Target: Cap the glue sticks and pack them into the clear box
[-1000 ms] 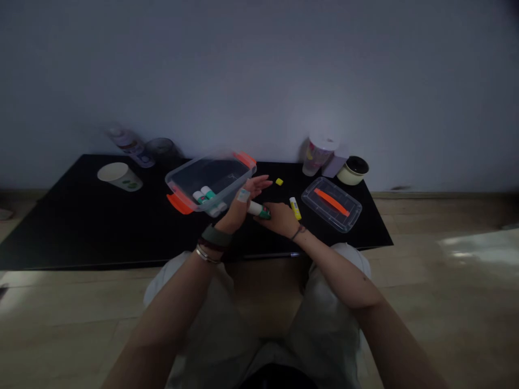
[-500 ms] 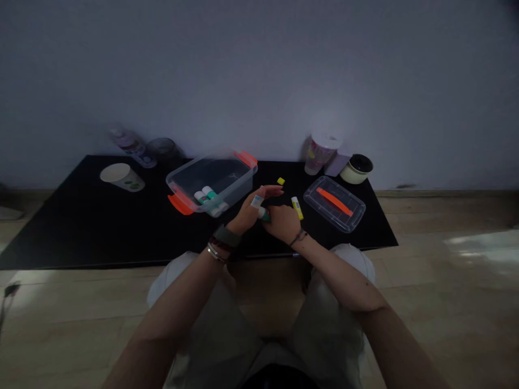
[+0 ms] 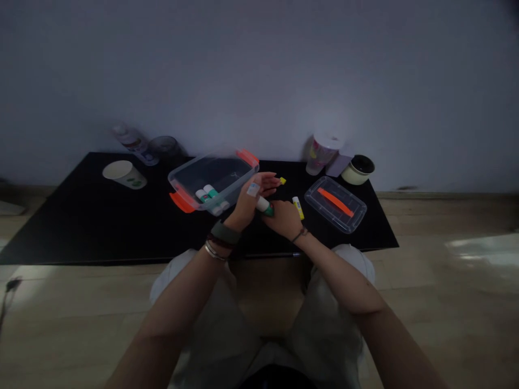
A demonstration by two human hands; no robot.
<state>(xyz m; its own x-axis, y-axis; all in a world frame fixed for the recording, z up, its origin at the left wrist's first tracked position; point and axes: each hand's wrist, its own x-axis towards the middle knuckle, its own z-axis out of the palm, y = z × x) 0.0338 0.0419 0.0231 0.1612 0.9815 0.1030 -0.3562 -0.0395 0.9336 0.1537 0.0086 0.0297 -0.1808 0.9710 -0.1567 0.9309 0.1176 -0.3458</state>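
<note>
The right hand (image 3: pixel 284 220) closes its fingers round the green end of a glue stick (image 3: pixel 263 205), label too small to read, above the black table (image 3: pixel 81 227); the left hand (image 3: pixel 246 206), fingers loosely open, sits just beside its white barrel.

On the low surface (image 3: pixel 81 216), a plastic tub (image 3: pixel 213 174) holds glue sticks (image 3: pixel 206 193) at its near end. A paper cup (image 3: pixel 124 174) lies left of the tub; a shallow lidded box (image 3: pixel 335 205) sits right, a small glue stick (image 3: pixel 298 208) just beside it. A tumbler (image 3: pixel 322 154) and pot (image 3: pixel 358 169) stand behind the box.
</note>
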